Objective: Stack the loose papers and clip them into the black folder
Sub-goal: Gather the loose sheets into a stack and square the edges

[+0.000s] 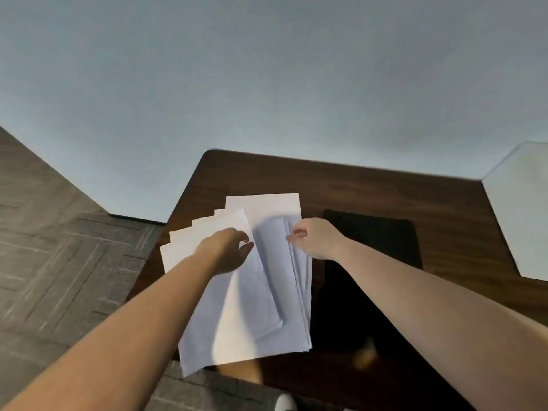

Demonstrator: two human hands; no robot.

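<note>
Several loose white papers (261, 307) lie fanned out on the left part of a dark wooden table (355, 185), their near corners hanging over its front edge. My left hand (228, 250) rests palm down on the left sheets, fingers bent at the edge of one sheet. My right hand (314, 237) pinches the right edge of the paper pile between thumb and fingers. The black folder (385, 241) lies flat on the table just right of the papers, partly behind my right forearm.
A pale hexagonal panel (522, 209) sits at the table's right end. A grey wall fills the upper view. Grey patterned carpet (59, 262) spreads to the left and below. A white shoe tip (284, 403) shows near the bottom edge.
</note>
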